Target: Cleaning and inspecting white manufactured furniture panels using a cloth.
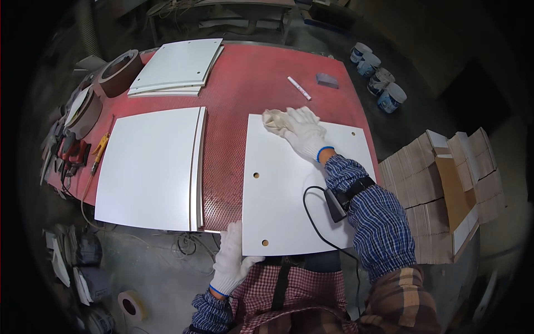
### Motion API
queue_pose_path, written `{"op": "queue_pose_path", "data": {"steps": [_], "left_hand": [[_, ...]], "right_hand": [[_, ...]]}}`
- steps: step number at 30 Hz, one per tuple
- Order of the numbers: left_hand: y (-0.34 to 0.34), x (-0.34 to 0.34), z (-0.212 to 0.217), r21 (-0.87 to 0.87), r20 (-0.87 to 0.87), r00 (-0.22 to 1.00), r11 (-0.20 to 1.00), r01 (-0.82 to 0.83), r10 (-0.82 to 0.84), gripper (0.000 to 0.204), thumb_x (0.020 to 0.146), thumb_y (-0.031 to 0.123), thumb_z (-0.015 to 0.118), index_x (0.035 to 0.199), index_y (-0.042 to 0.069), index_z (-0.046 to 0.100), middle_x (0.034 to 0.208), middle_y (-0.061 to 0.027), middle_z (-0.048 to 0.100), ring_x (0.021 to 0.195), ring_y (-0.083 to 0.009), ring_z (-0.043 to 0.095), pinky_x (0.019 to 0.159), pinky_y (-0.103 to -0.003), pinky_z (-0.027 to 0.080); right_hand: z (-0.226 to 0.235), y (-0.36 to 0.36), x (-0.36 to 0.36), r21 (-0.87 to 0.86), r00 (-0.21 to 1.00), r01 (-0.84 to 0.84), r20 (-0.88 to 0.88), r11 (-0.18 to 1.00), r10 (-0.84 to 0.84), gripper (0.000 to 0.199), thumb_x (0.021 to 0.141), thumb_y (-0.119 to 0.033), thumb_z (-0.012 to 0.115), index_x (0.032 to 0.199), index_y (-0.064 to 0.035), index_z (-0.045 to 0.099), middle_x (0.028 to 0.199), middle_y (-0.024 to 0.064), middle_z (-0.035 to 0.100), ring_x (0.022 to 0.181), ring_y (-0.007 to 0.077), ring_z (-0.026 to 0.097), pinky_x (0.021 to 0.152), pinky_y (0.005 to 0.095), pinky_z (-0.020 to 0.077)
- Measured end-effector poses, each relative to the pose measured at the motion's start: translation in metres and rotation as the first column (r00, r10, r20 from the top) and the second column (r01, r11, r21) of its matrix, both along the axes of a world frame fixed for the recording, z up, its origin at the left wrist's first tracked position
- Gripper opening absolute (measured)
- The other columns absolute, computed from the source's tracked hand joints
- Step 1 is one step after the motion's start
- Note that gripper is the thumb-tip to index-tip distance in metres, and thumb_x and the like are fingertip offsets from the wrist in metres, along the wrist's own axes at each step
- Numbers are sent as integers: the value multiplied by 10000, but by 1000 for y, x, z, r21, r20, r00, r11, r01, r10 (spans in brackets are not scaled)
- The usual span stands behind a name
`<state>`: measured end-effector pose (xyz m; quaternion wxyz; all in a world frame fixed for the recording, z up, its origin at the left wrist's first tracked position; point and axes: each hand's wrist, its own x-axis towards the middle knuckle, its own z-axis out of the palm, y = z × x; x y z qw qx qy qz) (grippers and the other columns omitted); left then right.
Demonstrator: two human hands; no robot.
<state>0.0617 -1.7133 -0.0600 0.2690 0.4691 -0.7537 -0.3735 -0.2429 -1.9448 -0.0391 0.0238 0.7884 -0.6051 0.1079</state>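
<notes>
A white flat panel with several round holes lies before me on the red table, its near edge overhanging the table's front. My right hand, in a white knit glove, presses a bunched cream cloth onto the panel's far left corner. At the near left corner, my left hand, also gloved, holds the panel, fingers along the left edge and thumb along the near edge. A dark device with a cable is strapped to my right forearm; the cable trails over the panel.
White panels are stacked at left and far left on the table. A marker and a grey block lie beyond my panel. Rolls and tools line the left; buckets and cardboard stacks stand right.
</notes>
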Motion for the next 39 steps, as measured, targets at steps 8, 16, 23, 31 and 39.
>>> {"op": "queue_pose_path", "data": {"steps": [8,16,23,31,39], "left_hand": [[-4,-4,-12,-64,-48,998,997,-51,48,874,714,214,841,1432,-22,402,1229,-197,508,1061,-422,494,958,-476,441],[23,42,-155,91,-1,992,988,-129,130,597,897,441,736,1339,74,575,1249,-175,647,1156,-375,624,934,-456,533],[11,-4,-25,-42,-36,996,996,-82,80,969,808,389,804,1550,15,304,1448,-214,478,1296,-423,473,1101,-480,422],[7,-2,-47,-203,-57,996,977,-72,62,999,858,606,703,1551,2,310,1365,-223,530,1248,-423,538,1020,-504,465],[-7,19,-80,214,599,800,954,-211,43,858,837,545,767,1490,126,401,1388,-248,558,1078,-432,674,873,-490,566]], "right_hand": [[-12,51,97,-222,791,-534,210,816,575,506,863,-277,671,1335,-125,570,1336,120,563,1255,345,507,1129,453,351],[14,216,142,-49,740,-600,347,799,577,675,785,-257,725,1425,-134,550,1461,146,527,1443,376,392,1244,504,247],[20,278,-1,-131,981,-130,129,983,147,542,883,-254,620,1376,-44,545,1379,162,558,1336,348,485,1197,491,300],[-28,277,-4,-220,971,207,162,953,-174,477,905,-203,573,1351,-33,568,1404,169,542,1385,351,438,1218,471,271],[-23,251,130,-215,924,-152,315,965,215,626,838,-332,699,1407,-131,530,1400,136,530,1398,372,423,1212,529,250]]}}
